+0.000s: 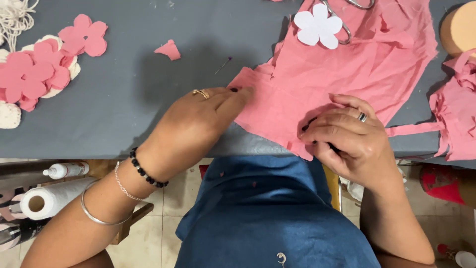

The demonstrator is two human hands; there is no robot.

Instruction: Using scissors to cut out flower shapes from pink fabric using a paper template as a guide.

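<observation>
**Both hands on pink cloth at the table edge**

Head view, looking down: you sit at a grey table (129, 94) with a blue garment (267, 213) across your lap. A large, ragged piece of pink cloth (357, 69) lies on the table in front of you, reaching from the near edge up toward the far right.

Your left hand (198, 119) lies flat, fingers stretched out and together, the fingertips pressing down on the left corner of the cloth. It grips nothing; it only pins the cloth to the table. A ring sits on one finger, with a bead bracelet, a thin chain and a bangle along the wrist and forearm.

Your right hand (347, 139) is curled at the near edge of the cloth, fingers bent in and pinching a fold of the fabric close to the table edge.

Farther back on the cloth rests a white flower shape (318, 26), lying over a pair of scissors (342, 20). A pin (223, 65) and a small pink scrap (168, 49) lie on the bare table above your left hand. At the far left sits a pile of pink flower cutouts (44, 64). Below the table on the left are a paper roll (49, 199) and a small white bottle (67, 170).
</observation>
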